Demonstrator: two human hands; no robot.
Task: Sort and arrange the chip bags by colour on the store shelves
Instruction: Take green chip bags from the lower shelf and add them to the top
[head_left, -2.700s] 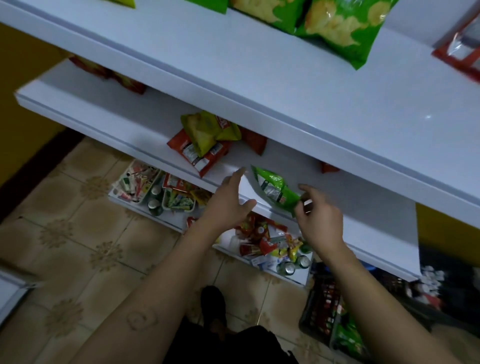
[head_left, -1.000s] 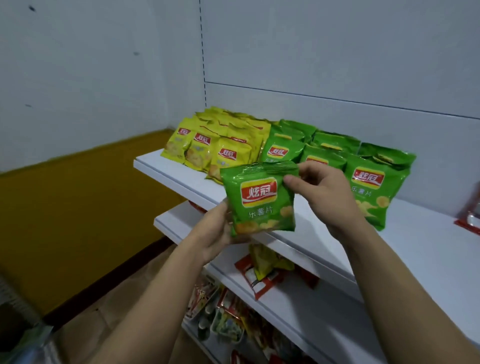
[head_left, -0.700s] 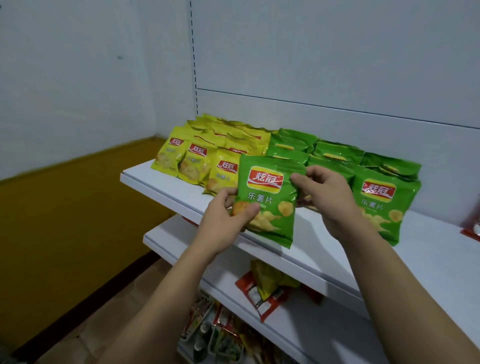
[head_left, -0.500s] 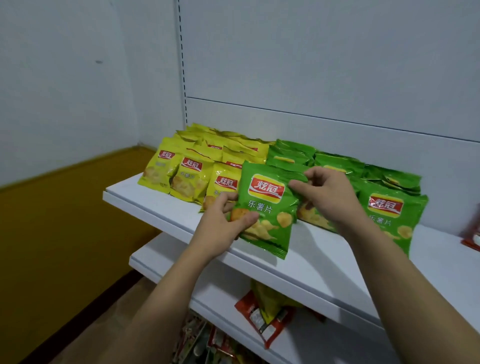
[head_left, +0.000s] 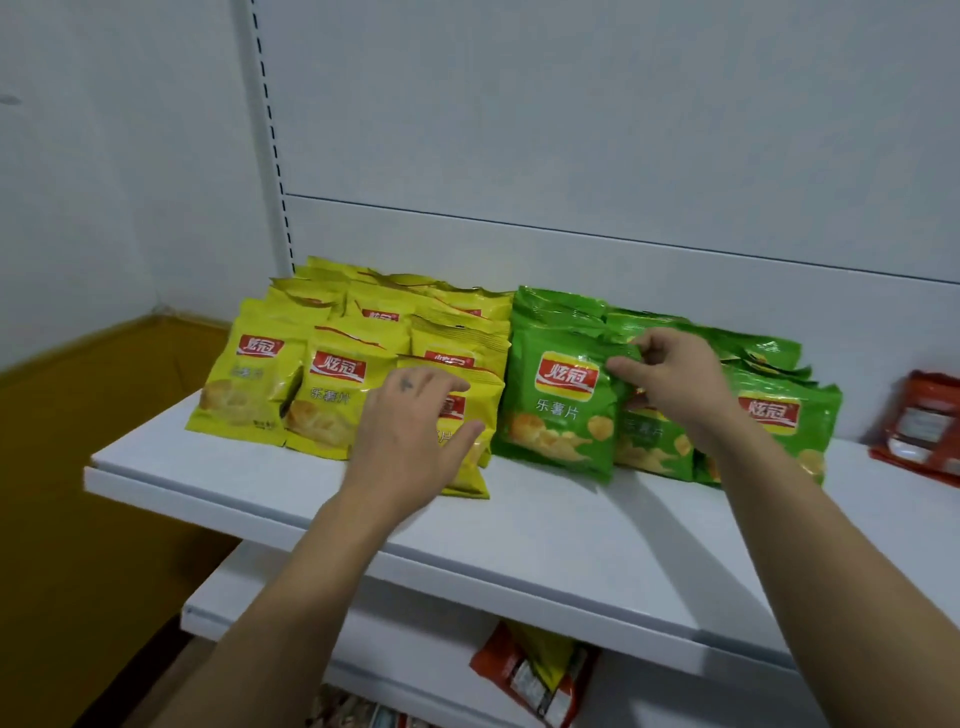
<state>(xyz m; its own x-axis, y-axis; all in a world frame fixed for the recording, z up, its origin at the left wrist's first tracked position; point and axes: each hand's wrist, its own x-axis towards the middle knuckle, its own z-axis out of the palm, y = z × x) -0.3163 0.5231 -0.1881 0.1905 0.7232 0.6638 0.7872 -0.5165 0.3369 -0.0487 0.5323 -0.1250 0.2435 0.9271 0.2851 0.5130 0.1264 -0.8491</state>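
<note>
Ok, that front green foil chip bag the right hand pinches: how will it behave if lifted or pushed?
Probably light for its size: the glossy green chip bag looks puffed. Likely floppy at the edges: the film crumples where the right hand pinches its top corner. Its shiny film may slide easily on the smooth white shelf.

Centre left: yellow bags (head_left: 332, 395) bearing red logos. Centre right: green bags (head_left: 563, 410), same red logos. Shelf (head_left: 571, 530) white. Far right: red bag (head_left: 924, 426). Lower left: mustard wall (head_left: 78, 467).
</note>
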